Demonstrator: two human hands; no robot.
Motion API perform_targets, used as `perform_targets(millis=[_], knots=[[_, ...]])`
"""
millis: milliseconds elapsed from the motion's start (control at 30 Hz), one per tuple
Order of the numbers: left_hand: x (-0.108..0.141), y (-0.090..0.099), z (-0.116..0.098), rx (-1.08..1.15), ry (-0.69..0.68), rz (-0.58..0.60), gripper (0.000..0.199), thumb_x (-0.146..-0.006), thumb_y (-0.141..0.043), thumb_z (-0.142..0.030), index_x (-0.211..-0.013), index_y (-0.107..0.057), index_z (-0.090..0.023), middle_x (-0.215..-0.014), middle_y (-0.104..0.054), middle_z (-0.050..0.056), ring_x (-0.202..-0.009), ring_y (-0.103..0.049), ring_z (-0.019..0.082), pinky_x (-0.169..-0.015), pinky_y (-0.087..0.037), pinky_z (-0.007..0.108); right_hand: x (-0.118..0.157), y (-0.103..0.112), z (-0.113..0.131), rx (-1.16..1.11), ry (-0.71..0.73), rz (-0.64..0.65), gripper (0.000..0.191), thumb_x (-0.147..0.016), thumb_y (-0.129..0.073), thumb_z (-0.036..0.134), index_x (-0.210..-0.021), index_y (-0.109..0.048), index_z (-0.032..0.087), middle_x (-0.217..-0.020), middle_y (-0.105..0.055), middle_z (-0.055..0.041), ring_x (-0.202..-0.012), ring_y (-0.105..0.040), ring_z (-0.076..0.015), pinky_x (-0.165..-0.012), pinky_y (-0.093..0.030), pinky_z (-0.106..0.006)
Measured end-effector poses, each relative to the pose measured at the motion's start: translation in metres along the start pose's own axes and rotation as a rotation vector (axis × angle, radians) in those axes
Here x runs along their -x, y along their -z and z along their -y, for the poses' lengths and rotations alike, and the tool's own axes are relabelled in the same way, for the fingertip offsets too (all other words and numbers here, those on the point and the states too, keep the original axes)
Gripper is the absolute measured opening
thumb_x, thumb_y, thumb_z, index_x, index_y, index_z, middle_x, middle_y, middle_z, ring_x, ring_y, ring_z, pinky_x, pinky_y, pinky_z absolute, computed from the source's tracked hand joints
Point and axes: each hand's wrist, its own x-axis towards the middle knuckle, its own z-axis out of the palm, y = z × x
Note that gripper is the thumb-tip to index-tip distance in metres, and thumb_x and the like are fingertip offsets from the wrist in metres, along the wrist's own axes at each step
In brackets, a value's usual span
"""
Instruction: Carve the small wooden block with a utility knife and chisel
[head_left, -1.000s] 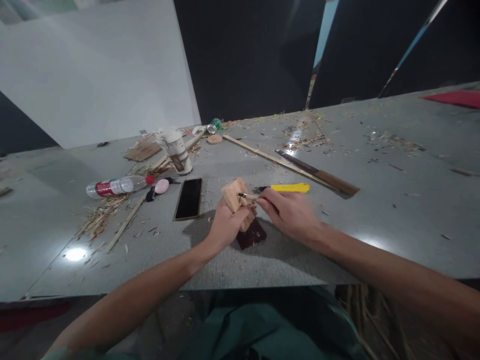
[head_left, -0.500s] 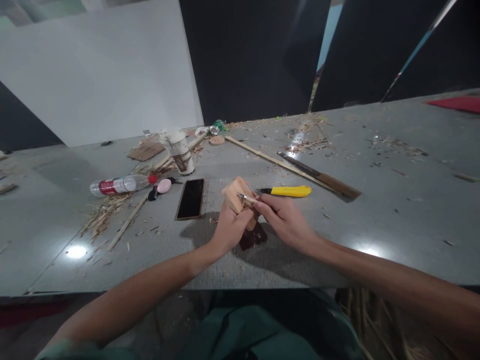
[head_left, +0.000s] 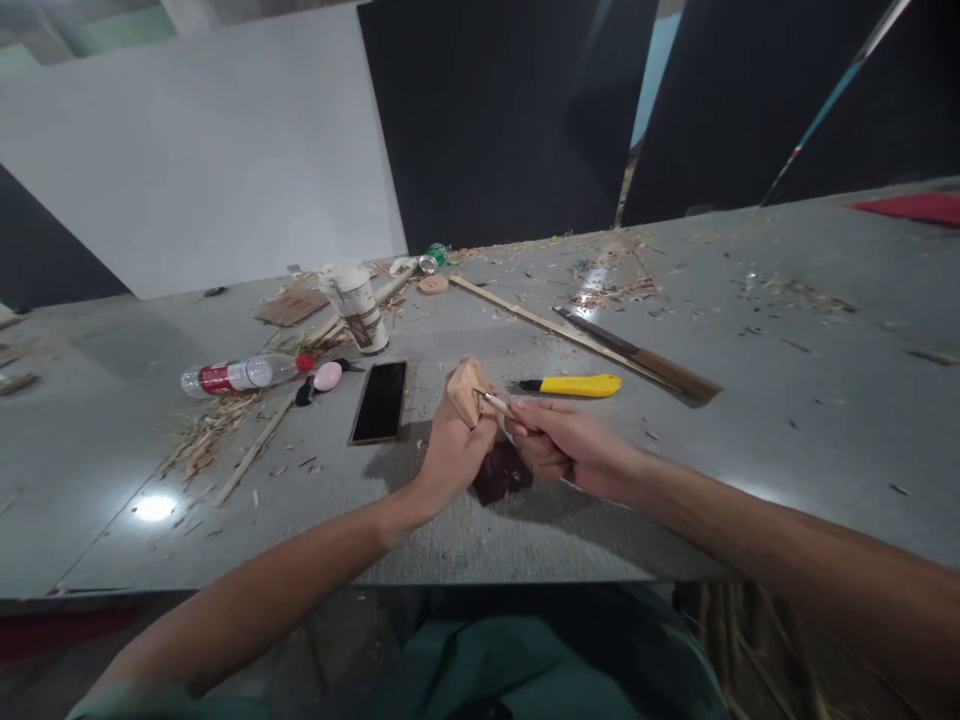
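My left hand (head_left: 456,448) is wrapped round a pale wooden block (head_left: 466,388) and holds it above the grey table. A small carving tool (head_left: 498,404) with a light handle and a thin metal tip is gripped in my right hand (head_left: 551,438). Its tip meets the block's right face. Beneath both hands lies a dark red-brown piece (head_left: 502,474), partly covered by them. The yellow knife (head_left: 581,385) rests just beyond my right hand. A black phone (head_left: 380,402) lies to the left of my left hand.
On the grey table (head_left: 600,540), a bottle (head_left: 240,373) lies at the left near a white cup (head_left: 358,308). A large wooden-handled blade (head_left: 645,358) and a long wooden strip (head_left: 517,312) lie behind the knife. Shavings and a green can (head_left: 433,258) are further back.
The block has turned in my left hand. My right hand has shifted slightly down, its fingers now curled further round the tool, whose tip stays at the block.
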Motion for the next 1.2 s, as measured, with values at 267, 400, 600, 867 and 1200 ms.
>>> perform_targets(millis=[267, 400, 600, 867, 1200], knots=[[0.002, -0.003, -0.006, -0.001, -0.015, -0.040, 0.019, -0.089, -0.065, -0.026, -0.107, -0.068, -0.021, -0.105, -0.073, 0.007, -0.097, -0.068, 0.024, -0.094, -0.054, 0.039, -0.001, 0.006, 0.007, 0.398, 0.199, -0.252, 0.042, -0.106, -0.046, 0.054, -0.074, -0.045, 0.026, -0.061, -0.042, 0.0044, -0.055, -0.038, -0.0138, -0.054, -0.027, -0.030], [0.006, -0.004, -0.009, 0.042, 0.021, -0.019, 0.024, -0.087, -0.066, -0.027, -0.111, -0.068, -0.021, -0.106, -0.073, 0.007, -0.101, -0.069, 0.025, -0.093, -0.054, 0.037, 0.003, 0.006, 0.004, 0.661, 0.303, -0.406, 0.032, -0.105, -0.051, 0.045, -0.080, -0.054, 0.024, -0.062, -0.048, 0.0023, -0.055, -0.038, -0.0147, -0.059, -0.022, -0.033], [0.014, -0.005, -0.019, 0.096, 0.059, -0.002, 0.024, -0.085, -0.064, -0.025, -0.109, -0.067, -0.021, -0.100, -0.072, 0.005, -0.095, -0.068, 0.023, -0.086, -0.056, 0.034, 0.007, 0.005, 0.000, 0.938, 0.416, -0.460, 0.038, -0.110, -0.044, 0.044, -0.082, -0.060, 0.023, -0.065, -0.062, -0.0025, -0.055, -0.047, -0.0159, -0.058, -0.024, -0.033], [0.016, -0.007, -0.022, 0.154, 0.071, 0.011, 0.017, -0.083, -0.063, -0.027, -0.098, -0.066, -0.020, -0.092, -0.068, 0.004, -0.087, -0.065, 0.021, -0.079, -0.056, 0.031, 0.014, 0.007, 0.006, 1.157, 0.539, -0.505, 0.042, -0.112, -0.044, 0.041, -0.081, -0.064, 0.021, -0.070, -0.072, -0.0068, -0.062, -0.058, -0.0170, -0.057, -0.025, -0.034], [0.014, -0.005, -0.023, 0.193, 0.104, 0.051, 0.013, -0.081, -0.063, -0.026, -0.093, -0.064, -0.020, -0.088, -0.067, 0.004, -0.087, -0.066, 0.022, -0.076, -0.055, 0.031, 0.012, 0.008, 0.007, 1.017, 0.463, -0.475, 0.039, -0.109, -0.047, 0.043, -0.079, -0.060, 0.022, -0.068, -0.067, -0.0053, -0.059, -0.051, -0.0166, -0.056, -0.021, -0.035]])
